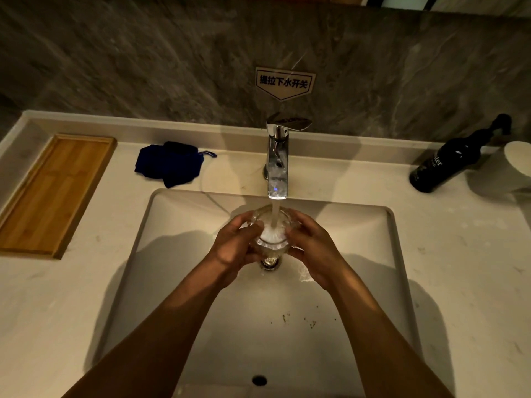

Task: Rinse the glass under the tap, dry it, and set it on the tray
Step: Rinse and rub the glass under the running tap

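Observation:
A clear faceted glass sits upright between both hands over the sink drain. My left hand grips its left side and my right hand grips its right side. Water runs from the chrome tap straight into the glass and foams white inside it. A crumpled dark blue cloth lies on the counter left of the tap. The empty wooden tray rests at the counter's far left.
The white rectangular sink has small dark specks on its floor and an overflow hole at the near wall. A dark bottle leans at the right, next to a white cup. A sign hangs on the stone wall.

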